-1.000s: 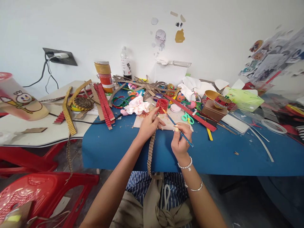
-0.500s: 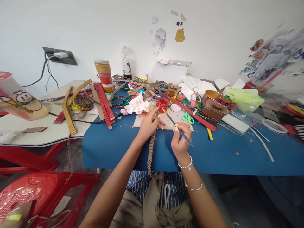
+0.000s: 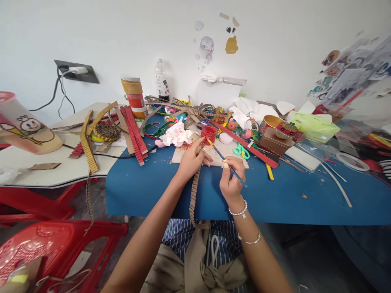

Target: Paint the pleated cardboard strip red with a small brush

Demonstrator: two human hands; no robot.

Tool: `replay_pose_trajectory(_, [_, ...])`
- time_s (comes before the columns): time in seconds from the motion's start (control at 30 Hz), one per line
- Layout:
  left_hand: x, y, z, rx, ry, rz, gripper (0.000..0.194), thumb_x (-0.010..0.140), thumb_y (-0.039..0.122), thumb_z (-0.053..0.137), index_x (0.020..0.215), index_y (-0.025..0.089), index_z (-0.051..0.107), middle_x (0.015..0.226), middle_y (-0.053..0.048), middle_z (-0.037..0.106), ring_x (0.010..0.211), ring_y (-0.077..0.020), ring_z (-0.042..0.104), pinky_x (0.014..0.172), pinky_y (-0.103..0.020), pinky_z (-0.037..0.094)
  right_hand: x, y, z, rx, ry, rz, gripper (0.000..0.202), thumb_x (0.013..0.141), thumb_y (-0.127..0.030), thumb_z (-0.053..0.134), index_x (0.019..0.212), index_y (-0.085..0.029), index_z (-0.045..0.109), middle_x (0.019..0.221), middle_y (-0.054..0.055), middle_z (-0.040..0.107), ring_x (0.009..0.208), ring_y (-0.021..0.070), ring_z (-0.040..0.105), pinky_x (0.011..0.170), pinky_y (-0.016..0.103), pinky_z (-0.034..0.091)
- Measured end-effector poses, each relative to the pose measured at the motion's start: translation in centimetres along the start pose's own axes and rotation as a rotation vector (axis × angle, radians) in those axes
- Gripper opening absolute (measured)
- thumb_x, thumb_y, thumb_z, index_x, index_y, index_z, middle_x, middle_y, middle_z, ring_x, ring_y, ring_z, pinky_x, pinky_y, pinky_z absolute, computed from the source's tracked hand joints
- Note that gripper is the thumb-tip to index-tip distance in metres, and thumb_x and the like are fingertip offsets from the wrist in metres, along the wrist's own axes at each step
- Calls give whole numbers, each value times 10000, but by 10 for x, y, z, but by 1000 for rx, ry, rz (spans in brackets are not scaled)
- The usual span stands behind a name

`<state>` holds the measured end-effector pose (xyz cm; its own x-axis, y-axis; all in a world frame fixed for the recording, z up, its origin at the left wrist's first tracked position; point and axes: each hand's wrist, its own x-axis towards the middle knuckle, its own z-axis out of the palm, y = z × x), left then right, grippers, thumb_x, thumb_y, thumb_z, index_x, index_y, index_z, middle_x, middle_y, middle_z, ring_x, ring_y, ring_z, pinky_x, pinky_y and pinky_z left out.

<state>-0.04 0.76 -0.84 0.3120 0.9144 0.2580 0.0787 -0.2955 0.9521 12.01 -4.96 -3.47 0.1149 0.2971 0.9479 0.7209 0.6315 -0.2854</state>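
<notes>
The left hand point(image 3: 191, 160) rests at the front of the blue bench point(image 3: 146, 191), its fingers point(image 3: 200, 142) pressed together on the upper end of a corrugated cardboard strip point(image 3: 193, 191). The strip runs out from under the palm, passes over the bench edge and hangs down toward the person's lap. The thumb and forefinger tips point toward the small red paint pot point(image 3: 209, 134), which stands just beyond them on a pale board point(image 3: 220, 156).

The right hand point(image 3: 232, 181) is just beside the left, a little nearer the bench edge. Its fingers point(image 3: 226, 165) pinch a thin blue-handled paintbrush point(image 3: 227, 165) around the middle of the shaft. The brush lies slanted: its orange-tipped end reaches up and left to a spot close by the left forefinger and the pot's rim, while the handle end sticks out down and right past the knuckles. Whether the bristles touch the strip cannot be made out.

Green-handled scissors point(image 3: 242, 151) lie to the right of the board, beside a long red corrugated strip point(image 3: 247, 146). A crumpled white and pink tissue point(image 3: 176, 136) sits left of the pot. More corrugated strips, red point(image 3: 134, 134) and yellow point(image 3: 87, 146), lie across the gap to a white table point(image 3: 45, 171) on the left. A red plastic chair point(image 3: 55, 248) stands below.
</notes>
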Motion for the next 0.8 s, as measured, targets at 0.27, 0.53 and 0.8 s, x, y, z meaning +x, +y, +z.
replay_pose_trajectory(0.27, [0,-1,0,12,-2,7,520,735,159,375,1253,147,335,593,14,642,457,-119,568,548,-250,464,0,0,-1,2,-2,1,212,780,-85,413,953,-205,437,821,37,528,811,150,538,712,345,465])
replay_pose_trajectory(0.53, [1,-1,0,9,-1,2,520,735,162,376,1254,149,341,594,7,642,463,-132,572,550,-264,465,1,-1,-2,-23,-14,10,201,782,-86,409,941,-205,439,822,39,534,798,151,540,699,348,469])
replay_pose_trajectory(0.8, [0,0,0,1,2,-6,518,750,174,381,1264,143,321,581,17,635,460,-117,565,548,-248,461,0,-1,-1,38,54,23,176,795,-109,395,938,-202,441,800,29,516,779,144,532,691,334,452])
